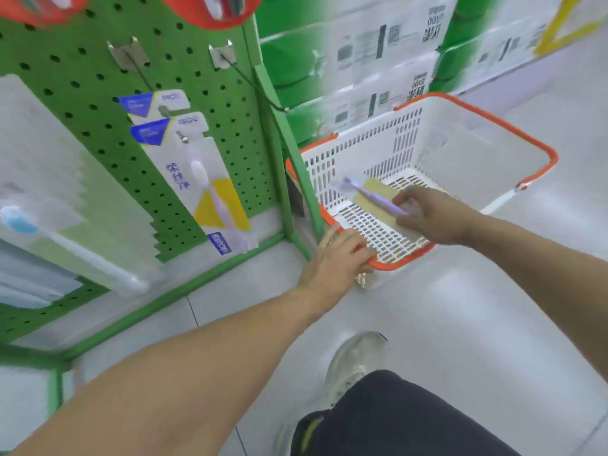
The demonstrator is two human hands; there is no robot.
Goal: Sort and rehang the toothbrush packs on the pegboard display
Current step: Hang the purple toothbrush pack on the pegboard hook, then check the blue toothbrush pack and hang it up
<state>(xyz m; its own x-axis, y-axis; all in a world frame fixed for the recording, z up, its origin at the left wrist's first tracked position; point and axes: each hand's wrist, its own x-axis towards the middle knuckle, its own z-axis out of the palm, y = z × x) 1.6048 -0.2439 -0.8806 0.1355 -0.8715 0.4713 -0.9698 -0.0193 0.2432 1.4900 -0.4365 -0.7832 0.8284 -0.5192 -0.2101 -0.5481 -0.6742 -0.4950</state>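
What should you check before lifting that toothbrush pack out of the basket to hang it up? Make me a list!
1. Right hand grips the purple toothbrush pack: ok.
2. Pack is free of the basket: not ok, it lies inside.
3. Left hand steadies the basket rim: ok.
4. Empty hook on the pegboard: ok.
5. Matches the hanging packs: cannot tell, blurred.

Hanging toothbrush pack (197, 179): blue script, blurred, unreadable.

White basket (408, 139) on grey floor (460, 324)
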